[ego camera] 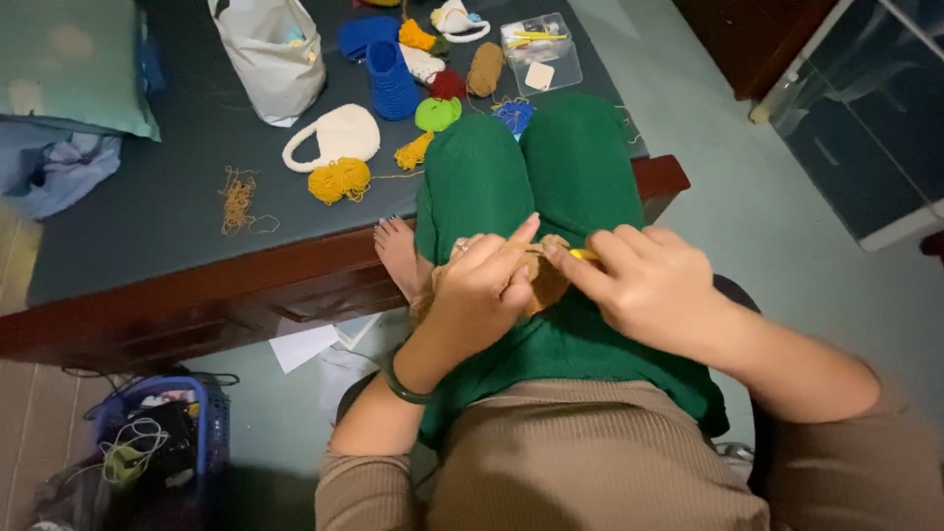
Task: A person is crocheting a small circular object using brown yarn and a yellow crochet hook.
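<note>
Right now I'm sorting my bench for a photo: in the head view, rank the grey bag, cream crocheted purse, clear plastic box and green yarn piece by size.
Largest to smallest as they look:
1. grey bag
2. cream crocheted purse
3. clear plastic box, close to the purse, so unsure
4. green yarn piece

Brown ribbed top point(590, 462) fills the six o'clock edge, its fine vertical ribs running straight down, with matching ribbed sleeves pushed up at seven and four o'clock. Green trousers point(551, 177) in a soft, faintly ribbed fabric stretch up toward twelve o'clock over both legs. The left hand point(482, 290) wears a dark green bangle point(403, 382) at the wrist and a pale ring point(459, 246) on a finger. The right hand point(644, 285) is bare of jewellery. One bare foot point(396, 251) shows at nine o'clock of the knees.
</note>
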